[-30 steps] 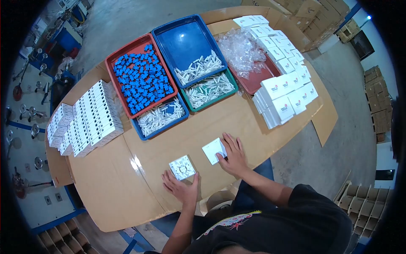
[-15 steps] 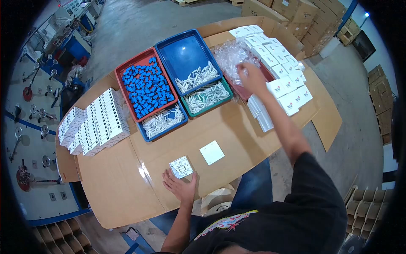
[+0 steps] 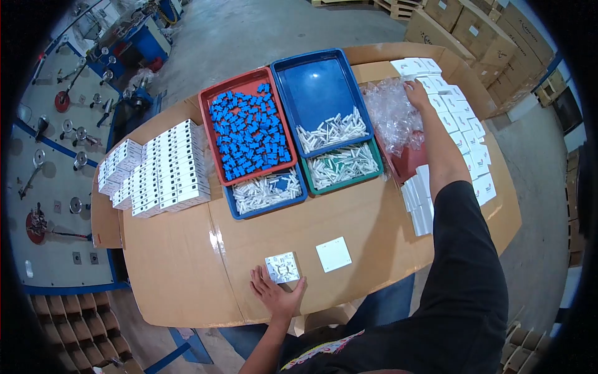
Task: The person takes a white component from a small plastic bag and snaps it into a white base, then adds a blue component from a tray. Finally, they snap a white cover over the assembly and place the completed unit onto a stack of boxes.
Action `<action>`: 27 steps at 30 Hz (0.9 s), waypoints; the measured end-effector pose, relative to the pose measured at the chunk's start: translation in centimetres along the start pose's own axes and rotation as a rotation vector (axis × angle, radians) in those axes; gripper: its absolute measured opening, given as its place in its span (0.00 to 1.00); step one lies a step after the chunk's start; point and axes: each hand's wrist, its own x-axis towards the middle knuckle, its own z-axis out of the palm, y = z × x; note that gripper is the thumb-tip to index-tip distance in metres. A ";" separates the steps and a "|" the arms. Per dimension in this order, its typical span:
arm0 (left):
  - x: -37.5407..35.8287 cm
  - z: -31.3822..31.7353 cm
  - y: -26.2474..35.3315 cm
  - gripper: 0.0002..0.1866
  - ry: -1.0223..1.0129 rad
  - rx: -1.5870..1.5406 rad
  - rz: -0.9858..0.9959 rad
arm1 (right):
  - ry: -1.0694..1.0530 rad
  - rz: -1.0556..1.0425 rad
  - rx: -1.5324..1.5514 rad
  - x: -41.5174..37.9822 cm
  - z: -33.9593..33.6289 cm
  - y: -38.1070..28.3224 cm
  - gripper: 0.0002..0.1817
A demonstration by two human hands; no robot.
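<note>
My left hand (image 3: 277, 299) lies on the cardboard with its fingers spread, at the near side of a white square part (image 3: 282, 268) with raised detail inside. To the right of that part rests a flat white square plate (image 3: 334, 254). My right hand (image 3: 417, 96) is stretched out far forward, at the far right corner of a heap of clear plastic bags (image 3: 392, 115), close beside the rows of white boxes (image 3: 461, 118). Its fingertips are small and partly hidden, so I cannot make out whether they grip a bag.
A red tray (image 3: 208, 118) holds small blue pieces (image 3: 249, 137). Beside it, blue (image 3: 314, 75) and green (image 3: 375, 177) trays hold white pieces. Stacked white boxes (image 3: 165, 171) stand left. Pale strips (image 3: 418, 202) lie below the bags' red tray (image 3: 411, 163).
My right hand has moved farther forward, to the far right of the plastic bags. The whole view has shifted. My left hand remains by the white square part.
</note>
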 end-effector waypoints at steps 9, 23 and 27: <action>-0.2 -0.3 0.2 0.65 -0.033 0.003 0.000 | 0.133 0.011 0.180 -0.6 -5.0 -1.2 0.18; -1.7 0.6 -2.3 0.52 0.272 -0.422 0.101 | -0.177 -0.060 1.035 -22.6 -24.3 -15.2 0.14; -1.7 -1.7 1.4 0.35 0.185 -0.828 0.185 | -0.392 0.026 1.187 -36.5 -25.9 -20.2 0.08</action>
